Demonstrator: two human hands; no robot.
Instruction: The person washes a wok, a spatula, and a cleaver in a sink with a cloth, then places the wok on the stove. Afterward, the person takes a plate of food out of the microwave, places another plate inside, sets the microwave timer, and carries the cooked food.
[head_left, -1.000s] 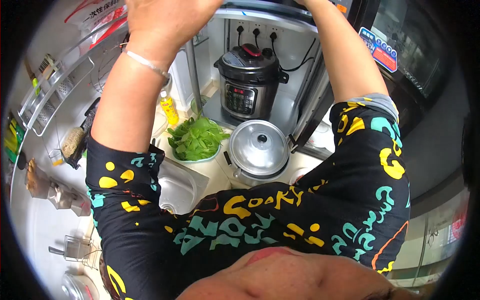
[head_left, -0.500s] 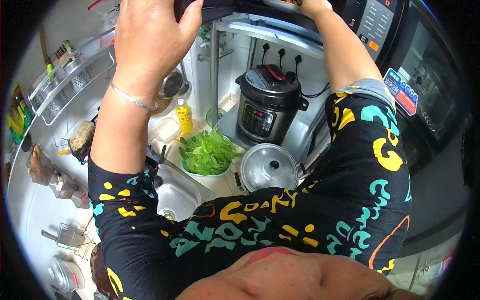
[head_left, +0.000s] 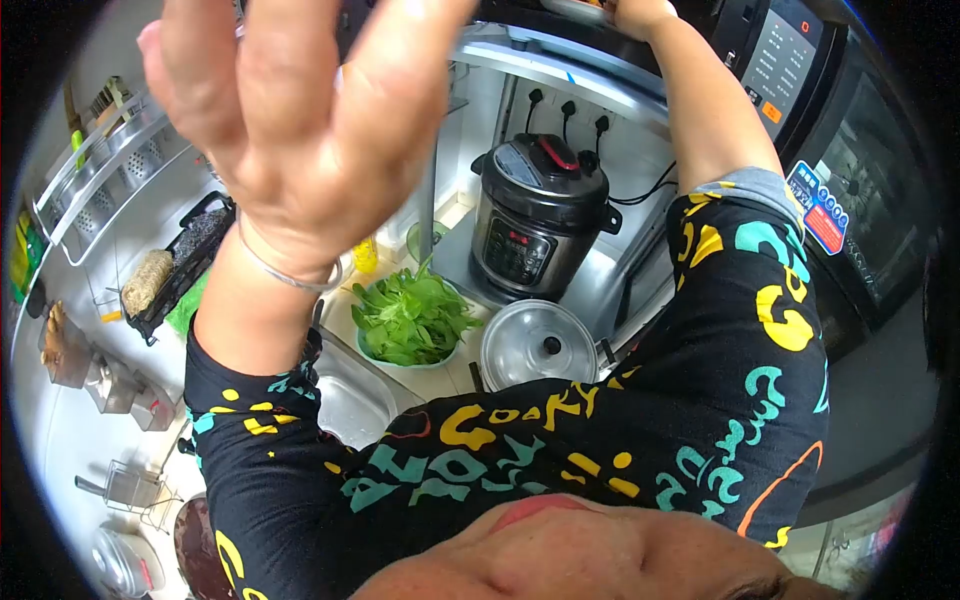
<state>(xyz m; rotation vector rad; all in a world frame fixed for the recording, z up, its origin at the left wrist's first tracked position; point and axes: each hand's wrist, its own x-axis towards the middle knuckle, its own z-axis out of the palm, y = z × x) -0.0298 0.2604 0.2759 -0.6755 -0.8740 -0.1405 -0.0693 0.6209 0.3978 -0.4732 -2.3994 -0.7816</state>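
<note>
Large and blurred, my left hand [head_left: 300, 130] is raised close to the camera at the upper left, its fingers apart and nothing visible in it. At the top edge my right hand [head_left: 640, 14] has its fingers at the rim of a plate [head_left: 578, 10], of which only a part shows. The plate is at the front of a dark appliance with a control panel [head_left: 785, 60]. Below the shelf [head_left: 560, 65] stands a black and silver electric pressure cooker [head_left: 540, 215]. A bowl of green leaves [head_left: 412, 315] sits in front of it, to the left.
A lidded metal pot [head_left: 540, 345] stands right of the leaves. The sink [head_left: 350, 395] is beside my left sleeve. The appliance's dark door [head_left: 870, 190] hangs open at the right. Wire racks [head_left: 90, 190] and holders [head_left: 115, 385] line the left wall. A yellow bottle [head_left: 366, 256] is partly hidden.
My left hand has come nearer the camera, and its fingers have spread. My right hand remains at the plate, which shows more than a second ago. The view has shifted slightly.
</note>
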